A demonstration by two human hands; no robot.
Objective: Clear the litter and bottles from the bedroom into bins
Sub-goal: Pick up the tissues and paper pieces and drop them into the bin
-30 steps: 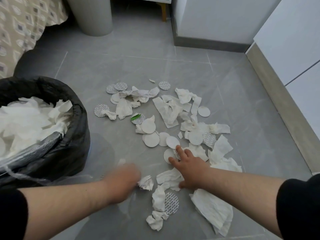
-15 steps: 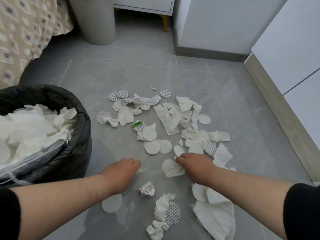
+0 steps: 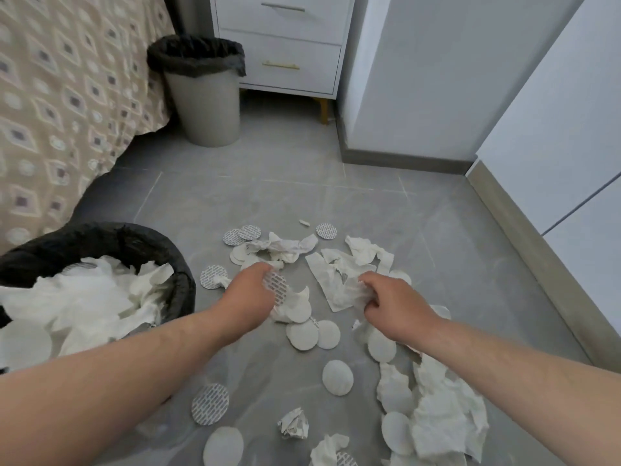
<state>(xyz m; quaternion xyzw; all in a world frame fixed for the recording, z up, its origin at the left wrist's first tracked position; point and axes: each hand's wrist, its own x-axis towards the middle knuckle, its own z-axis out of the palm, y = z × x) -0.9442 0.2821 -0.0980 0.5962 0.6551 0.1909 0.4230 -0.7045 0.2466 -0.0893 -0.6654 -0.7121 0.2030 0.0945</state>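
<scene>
Both hands have gone deeper into the litter [image 3: 304,334] than half a second ago. They were then working the edge of the spread closest to the person; now they are out in its middle, to the right of the near bin [image 3: 100,232].

The left hand [image 3: 248,297], the one closer to the near bin, has left the bare floor [image 3: 235,203] where it was. Its fingers now curl down on a printed disc [image 3: 277,287], which looks gripped, though blur softens the fingertips. The right hand [image 3: 393,304], farther from the near bin, has let go of the plain white round it was pressing and now pinches the end of a tissue strip [image 3: 336,284].

The two hands are apart, each closed on its own piece.

The view has also tipped up. A far bin [image 3: 201,105], lined in black, now shows whole, well beyond the near bin.

For the task this reads as a fresh two-handed gather just started. Nothing new has gone into the near bin, which is already heaped with white tissue. Many rounds, tissue scraps and a crumpled ball [image 3: 293,423] still lie on the floor to its right. No bottle shows. I judge the floor well short of cleared, with several more handfuls needed.
</scene>
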